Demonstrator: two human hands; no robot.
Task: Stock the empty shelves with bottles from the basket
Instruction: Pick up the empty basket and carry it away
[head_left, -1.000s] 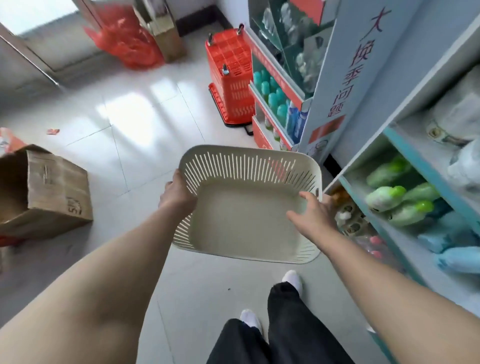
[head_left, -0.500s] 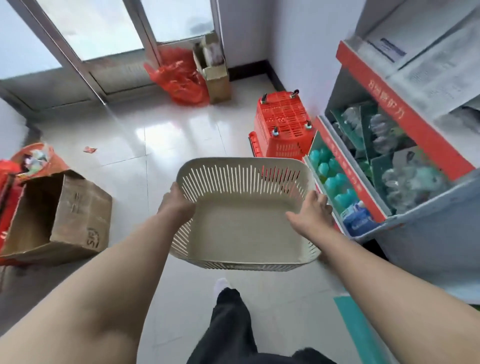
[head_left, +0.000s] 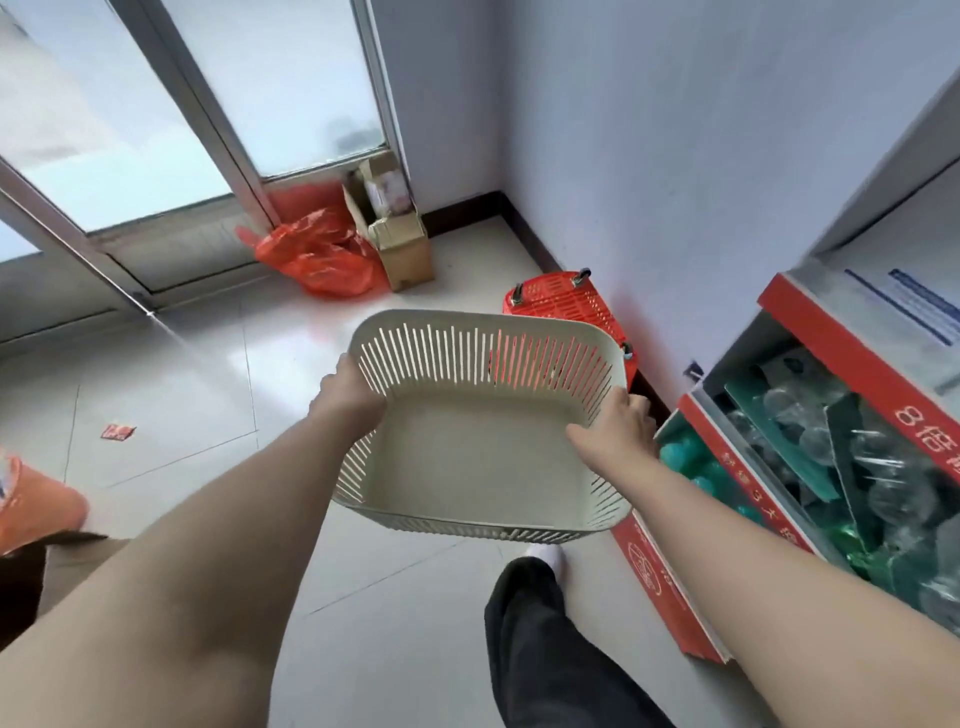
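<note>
- Now, you're holding the beige basket up in front of you over the floor tiles, mouth up and tipped toward you, long axis running left to right
- Your left hand grips its left rim and your right hand its right rim, one on each short end
- Both hands' finger ends are tucked out of sight past the walls
- The red crate behind is half hidden by the slats
- The teal bottles on the shelf at right are blurred and partly covered by your arm

On the cardboard display stand, the upper red front strip bears white characters beginning "8倍"; the rest runs out of view. The lower red strip beneath it carries smaller white characters, too blurred to read. Blue print on the stand's white top panel is illegible.
</note>
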